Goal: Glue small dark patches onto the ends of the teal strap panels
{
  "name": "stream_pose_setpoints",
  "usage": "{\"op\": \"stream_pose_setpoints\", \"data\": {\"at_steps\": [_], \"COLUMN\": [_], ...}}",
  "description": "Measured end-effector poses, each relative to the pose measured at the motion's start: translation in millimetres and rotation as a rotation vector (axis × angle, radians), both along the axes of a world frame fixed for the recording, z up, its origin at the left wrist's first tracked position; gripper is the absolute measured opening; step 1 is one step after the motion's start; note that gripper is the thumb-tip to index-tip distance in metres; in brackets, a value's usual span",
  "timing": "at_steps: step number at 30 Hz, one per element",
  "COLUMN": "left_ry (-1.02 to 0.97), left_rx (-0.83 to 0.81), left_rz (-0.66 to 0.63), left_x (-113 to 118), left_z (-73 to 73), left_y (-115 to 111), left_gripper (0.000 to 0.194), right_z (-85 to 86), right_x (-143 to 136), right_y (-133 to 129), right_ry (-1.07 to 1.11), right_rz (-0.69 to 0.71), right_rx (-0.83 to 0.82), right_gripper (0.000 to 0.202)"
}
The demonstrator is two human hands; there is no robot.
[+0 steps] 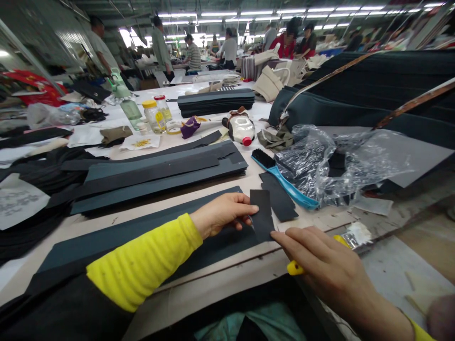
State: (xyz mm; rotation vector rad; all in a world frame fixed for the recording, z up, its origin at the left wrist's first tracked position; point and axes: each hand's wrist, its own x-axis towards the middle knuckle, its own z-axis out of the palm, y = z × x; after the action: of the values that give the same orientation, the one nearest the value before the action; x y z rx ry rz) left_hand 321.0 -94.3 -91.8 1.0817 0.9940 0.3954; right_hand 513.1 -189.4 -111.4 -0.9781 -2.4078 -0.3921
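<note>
My left hand [227, 213] pinches a small black rectangular piece [261, 208] of sheet material by its left edge, thumb on top. The fingertips of my right hand [323, 258] touch that piece's lower right corner. A flat paintbrush [351, 236] with a yellow handle lies across under my right fingers, held in the hand; its white-coated bristles stick out to the right. Below the small piece lies a long dark blue-green strip [142, 227]. More small black pieces [279, 196] rest just beyond, beside a blue-handled brush [284, 180].
Stacked dark strips [159, 175] lie further back. Crumpled clear plastic [330, 166] and a large dark stack [355, 94] stand on the right. A yellow-lidded jar [154, 118], a green spray bottle [130, 111] and a red-capped container [241, 128] are behind. Several people work in the background.
</note>
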Motion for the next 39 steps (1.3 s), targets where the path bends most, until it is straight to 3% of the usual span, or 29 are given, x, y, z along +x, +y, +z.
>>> {"op": "stream_pose_setpoints", "data": {"at_steps": [7, 13, 26, 39], "left_ry": [0.347, 0.665, 0.809, 0.887], "left_rx": [0.345, 0.737, 0.85, 0.867], "left_rz": [-0.134, -0.223, -0.206, -0.209], "left_x": [-31.2, -32.0, -22.7, -20.6], "left_z": [2.6, -2.6, -13.4, -13.0], "left_y": [12.0, 19.2, 30.6, 32.3], "left_gripper": [0.02, 0.014, 0.011, 0.014], "right_z": [-5.9, -12.8, -18.0, -21.8], "right_x": [-12.5, -17.4, -17.5, -17.9], "right_y": [-0.1, 9.7, 22.5, 27.1], "right_ry": [-0.062, -0.059, -0.15, -0.167], "right_rz": [0.036, -0.023, -0.104, -0.137], "right_rx": [-0.073, -0.125, -0.141, -0.19], "right_gripper": [0.032, 0.033, 0.031, 0.027]}}
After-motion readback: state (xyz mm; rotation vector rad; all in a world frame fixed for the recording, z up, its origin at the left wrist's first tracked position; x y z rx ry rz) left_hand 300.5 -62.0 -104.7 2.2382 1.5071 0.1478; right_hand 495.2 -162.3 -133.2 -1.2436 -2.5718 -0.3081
